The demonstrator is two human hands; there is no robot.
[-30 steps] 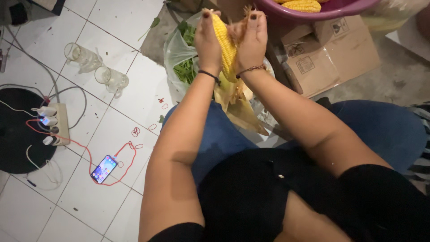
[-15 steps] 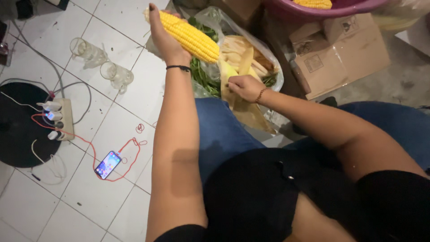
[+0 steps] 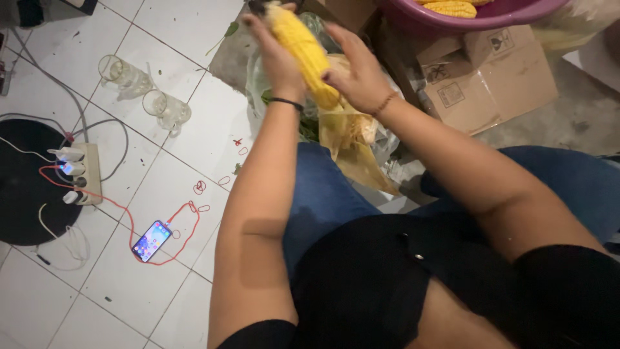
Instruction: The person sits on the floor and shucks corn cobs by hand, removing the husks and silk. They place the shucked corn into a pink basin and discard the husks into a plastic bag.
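The left hand (image 3: 274, 55) is closed around the upper part of a peeled yellow corn cob (image 3: 303, 52), fingers curled over it from the left, a dark band at the wrist. The right hand (image 3: 357, 74) meets the same cob from the other side — its fingers are bent and press against the lower half, the thumb near the cob's bottom end, a thin bracelet at the wrist. So the cob sits slanted between both hands, its top near the upper edge of the view and its lower tip pointing down toward the person's lap.

Just below the hands lies a heap of pale husks (image 3: 352, 139) in a clear plastic bag (image 3: 258, 81), resting against the blue-jeaned knee. Beyond the right hand — up and to its right — a purple basin (image 3: 510, 13) holds more husked cobs, set above cardboard boxes (image 3: 491, 71). Well off to the left of the left hand, two glass mugs (image 3: 145, 90) lie on the white tiled floor (image 3: 161, 26); farther down that side a power strip (image 3: 81, 174) feeds a red cable to a lit phone (image 3: 152, 240).
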